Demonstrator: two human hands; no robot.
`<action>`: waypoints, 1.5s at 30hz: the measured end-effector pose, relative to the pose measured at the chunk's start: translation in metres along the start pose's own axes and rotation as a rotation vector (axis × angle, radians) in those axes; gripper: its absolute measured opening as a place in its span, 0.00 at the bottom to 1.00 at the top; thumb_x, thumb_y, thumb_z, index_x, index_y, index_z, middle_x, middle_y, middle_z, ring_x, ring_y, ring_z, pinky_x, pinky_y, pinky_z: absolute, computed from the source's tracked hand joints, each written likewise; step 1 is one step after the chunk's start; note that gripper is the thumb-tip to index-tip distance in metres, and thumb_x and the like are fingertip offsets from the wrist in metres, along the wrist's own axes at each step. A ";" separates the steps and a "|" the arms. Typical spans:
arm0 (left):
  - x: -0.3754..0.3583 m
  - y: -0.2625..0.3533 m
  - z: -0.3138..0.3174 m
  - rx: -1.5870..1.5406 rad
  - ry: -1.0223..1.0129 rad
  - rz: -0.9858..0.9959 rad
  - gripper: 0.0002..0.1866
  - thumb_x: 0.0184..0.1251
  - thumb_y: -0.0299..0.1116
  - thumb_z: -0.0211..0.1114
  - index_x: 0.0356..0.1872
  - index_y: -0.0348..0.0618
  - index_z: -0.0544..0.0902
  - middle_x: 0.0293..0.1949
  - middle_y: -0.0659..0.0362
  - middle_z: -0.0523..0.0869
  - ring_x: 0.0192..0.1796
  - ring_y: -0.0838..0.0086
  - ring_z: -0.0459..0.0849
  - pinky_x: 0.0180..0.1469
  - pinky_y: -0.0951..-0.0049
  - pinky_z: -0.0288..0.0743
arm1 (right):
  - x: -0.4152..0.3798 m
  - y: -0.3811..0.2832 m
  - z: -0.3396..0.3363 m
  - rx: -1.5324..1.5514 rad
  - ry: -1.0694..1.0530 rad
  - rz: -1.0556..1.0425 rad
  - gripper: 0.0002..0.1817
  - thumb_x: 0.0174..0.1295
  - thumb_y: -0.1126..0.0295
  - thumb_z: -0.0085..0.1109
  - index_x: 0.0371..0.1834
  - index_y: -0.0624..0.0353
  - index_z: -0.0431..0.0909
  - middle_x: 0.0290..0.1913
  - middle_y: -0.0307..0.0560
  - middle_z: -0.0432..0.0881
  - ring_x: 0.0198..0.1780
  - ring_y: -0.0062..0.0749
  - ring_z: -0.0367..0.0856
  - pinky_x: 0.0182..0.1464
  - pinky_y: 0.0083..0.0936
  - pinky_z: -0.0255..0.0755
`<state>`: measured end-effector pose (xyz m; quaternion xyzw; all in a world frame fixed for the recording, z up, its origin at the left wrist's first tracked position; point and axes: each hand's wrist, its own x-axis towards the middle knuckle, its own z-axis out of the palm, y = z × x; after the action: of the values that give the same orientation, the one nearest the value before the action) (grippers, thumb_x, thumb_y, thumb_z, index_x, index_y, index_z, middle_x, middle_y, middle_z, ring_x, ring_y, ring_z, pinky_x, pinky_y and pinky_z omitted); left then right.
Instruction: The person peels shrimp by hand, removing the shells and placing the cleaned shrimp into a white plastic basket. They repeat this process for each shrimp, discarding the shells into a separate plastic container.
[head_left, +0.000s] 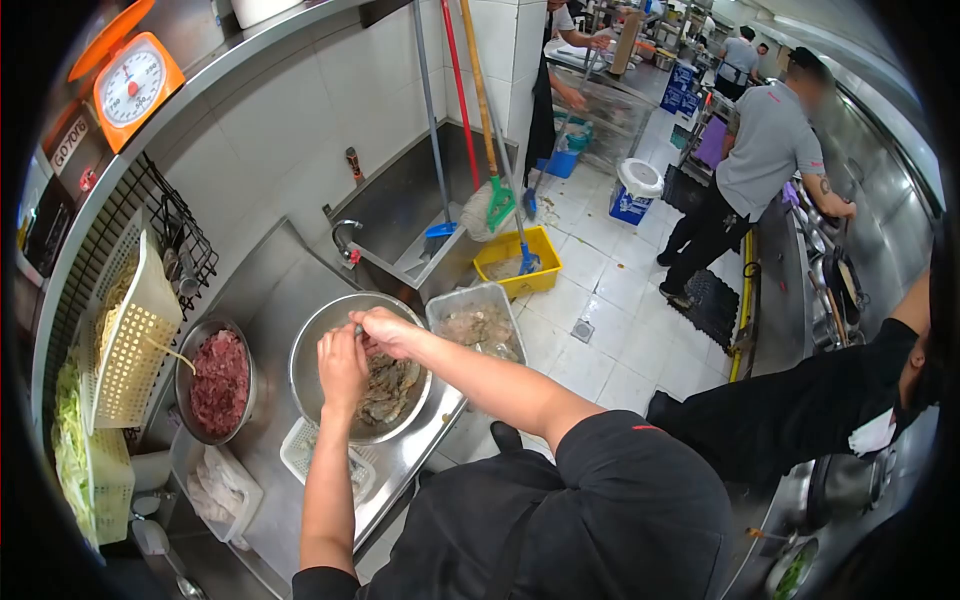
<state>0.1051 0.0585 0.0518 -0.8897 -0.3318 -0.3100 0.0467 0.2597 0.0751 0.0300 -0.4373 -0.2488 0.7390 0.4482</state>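
Observation:
Both of my hands meet above a large round metal bowl (305,345) on the steel counter. My left hand (342,368) and my right hand (384,333) have their fingers closed around a small greyish item between them, too small to make out clearly. Grey-brown shrimp (388,390) lie in the bowl beneath. Against the bowl's near side rests a white perforated basket (300,450). Just right of the bowl is a clear plastic container (480,322) with more shrimp-like pieces.
A metal bowl of red meat (219,385) stands at left, near a white tub (245,500) and cream baskets (140,360). Behind are a sink (385,205), mops and a yellow bucket (535,265). Co-workers stand at right, one in a grey shirt (765,150).

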 end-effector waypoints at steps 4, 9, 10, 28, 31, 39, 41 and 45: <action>-0.002 -0.010 0.000 -0.366 0.014 -0.359 0.15 0.72 0.27 0.63 0.57 0.35 0.80 0.44 0.50 0.86 0.48 0.62 0.84 0.51 0.63 0.77 | -0.012 0.002 0.001 -0.272 0.255 -0.285 0.20 0.77 0.58 0.55 0.52 0.68 0.76 0.42 0.51 0.83 0.41 0.34 0.82 0.47 0.37 0.78; -0.009 -0.022 0.005 -1.125 0.013 -0.755 0.12 0.80 0.31 0.58 0.56 0.37 0.81 0.40 0.63 0.84 0.39 0.78 0.80 0.41 0.72 0.77 | -0.016 0.011 -0.001 -1.173 -0.022 -0.829 0.15 0.74 0.65 0.55 0.48 0.70 0.71 0.40 0.65 0.81 0.44 0.59 0.82 0.48 0.46 0.76; -0.005 -0.014 -0.005 -1.112 -0.034 -0.795 0.13 0.83 0.35 0.52 0.50 0.35 0.79 0.38 0.59 0.83 0.40 0.76 0.80 0.45 0.70 0.76 | -0.021 0.013 0.006 -1.202 0.010 -0.823 0.11 0.72 0.69 0.54 0.44 0.70 0.70 0.40 0.67 0.80 0.46 0.66 0.80 0.48 0.50 0.74; 0.008 -0.014 0.028 -0.836 -0.062 -0.669 0.14 0.82 0.38 0.51 0.36 0.41 0.75 0.27 0.67 0.74 0.33 0.81 0.69 0.38 0.74 0.68 | -0.042 0.022 -0.006 -0.505 0.431 -0.850 0.11 0.71 0.66 0.48 0.35 0.63 0.72 0.28 0.51 0.77 0.31 0.33 0.73 0.36 0.37 0.71; -0.004 -0.019 0.030 -0.797 0.011 -0.689 0.14 0.83 0.40 0.53 0.36 0.41 0.76 0.27 0.66 0.74 0.32 0.80 0.71 0.38 0.73 0.70 | -0.026 0.002 -0.066 -0.688 0.746 -0.888 0.15 0.74 0.62 0.53 0.41 0.66 0.74 0.34 0.68 0.82 0.37 0.66 0.82 0.40 0.49 0.76; -0.039 -0.018 0.029 -1.607 0.183 -1.158 0.15 0.81 0.34 0.58 0.60 0.37 0.81 0.42 0.58 0.87 0.41 0.78 0.81 0.43 0.77 0.74 | -0.031 0.017 -0.098 -1.332 0.605 -0.931 0.13 0.66 0.63 0.54 0.32 0.61 0.82 0.37 0.61 0.82 0.41 0.59 0.81 0.43 0.53 0.75; -0.045 -0.023 0.035 -1.673 0.200 -1.090 0.16 0.80 0.32 0.59 0.61 0.36 0.80 0.45 0.56 0.87 0.45 0.76 0.82 0.46 0.77 0.75 | -0.040 0.020 -0.052 -1.163 0.111 -0.895 0.12 0.74 0.66 0.50 0.40 0.65 0.77 0.40 0.63 0.80 0.45 0.63 0.79 0.46 0.51 0.72; -0.049 -0.022 0.038 -1.731 0.300 -0.998 0.19 0.79 0.28 0.60 0.66 0.32 0.76 0.50 0.54 0.86 0.53 0.73 0.83 0.54 0.75 0.78 | -0.046 0.047 0.005 -1.085 -0.008 -0.806 0.13 0.77 0.63 0.47 0.50 0.63 0.72 0.37 0.67 0.83 0.40 0.69 0.82 0.39 0.56 0.73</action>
<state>0.0828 0.0594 -0.0101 -0.3291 -0.3179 -0.5371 -0.7087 0.2442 0.0129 0.0161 -0.4707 -0.7299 0.2861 0.4047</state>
